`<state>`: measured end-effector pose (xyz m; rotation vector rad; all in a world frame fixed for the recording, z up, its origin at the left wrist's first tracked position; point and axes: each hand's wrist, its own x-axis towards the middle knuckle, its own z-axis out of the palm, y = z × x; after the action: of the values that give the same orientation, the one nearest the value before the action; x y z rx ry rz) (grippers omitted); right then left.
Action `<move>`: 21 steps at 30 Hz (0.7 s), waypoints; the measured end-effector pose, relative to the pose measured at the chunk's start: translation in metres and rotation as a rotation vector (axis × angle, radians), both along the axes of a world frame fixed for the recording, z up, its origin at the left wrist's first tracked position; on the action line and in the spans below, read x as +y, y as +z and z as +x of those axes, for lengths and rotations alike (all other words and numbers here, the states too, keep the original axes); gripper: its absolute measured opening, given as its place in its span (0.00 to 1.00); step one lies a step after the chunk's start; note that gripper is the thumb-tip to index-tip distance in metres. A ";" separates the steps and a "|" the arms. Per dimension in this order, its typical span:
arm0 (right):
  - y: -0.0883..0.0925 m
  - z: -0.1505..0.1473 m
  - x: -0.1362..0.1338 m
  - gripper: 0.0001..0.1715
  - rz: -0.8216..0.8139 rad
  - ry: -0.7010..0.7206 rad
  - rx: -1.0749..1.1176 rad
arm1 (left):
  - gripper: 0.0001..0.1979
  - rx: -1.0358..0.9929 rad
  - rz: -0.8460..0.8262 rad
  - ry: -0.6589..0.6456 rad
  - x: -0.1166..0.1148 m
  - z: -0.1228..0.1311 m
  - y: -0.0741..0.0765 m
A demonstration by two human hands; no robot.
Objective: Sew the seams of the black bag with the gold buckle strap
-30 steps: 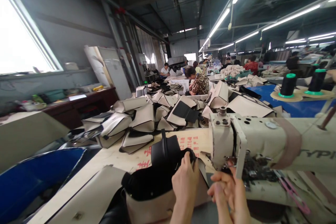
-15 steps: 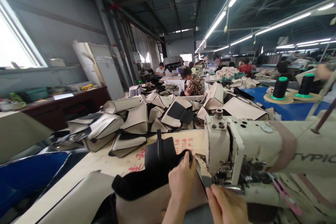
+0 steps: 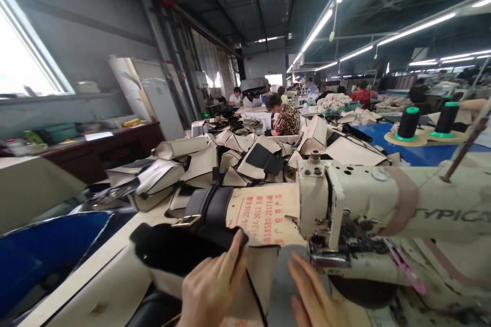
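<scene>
A beige handbag (image 3: 255, 278) with black edging and a dark inside lies in front of me on the wooden tabletop (image 3: 264, 209). My left hand (image 3: 213, 281) is closed on the bag's upper edge, thumb and fingers pinching it. The bag's black flap (image 3: 218, 207) is folded back toward the far side, with a gold-coloured metal bar (image 3: 186, 221) beside it. To the right, my right hand (image 3: 316, 294) has its fingers apart, over a grey pad (image 3: 286, 271) just in front of the sewing machine (image 3: 318, 209). Nothing shows in that hand.
Many beige bags (image 3: 199, 166) are heaped beyond the table. Another beige bag piece (image 3: 103, 286) lies at front left, near a blue bin (image 3: 46, 260). Black thread spools (image 3: 408, 123) stand behind the machine. A co-worker (image 3: 286, 117) sits past the heap.
My left hand has drawn the bag leftward, away from the machine's needle area. The right hand has let go of the bag's edge and spread its fingers. The flap now shows its metal bar.
</scene>
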<state>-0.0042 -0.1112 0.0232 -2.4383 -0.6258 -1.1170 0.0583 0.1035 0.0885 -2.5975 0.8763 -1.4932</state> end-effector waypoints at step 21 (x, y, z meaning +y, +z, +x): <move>0.038 0.032 -0.012 0.12 0.349 -0.150 -0.254 | 0.12 0.333 0.066 -0.029 -0.083 0.010 0.037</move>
<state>0.0275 -0.1232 0.0608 -2.0899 -0.2895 -1.4749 0.0685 0.0202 0.1252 -2.8411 0.9713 -1.0298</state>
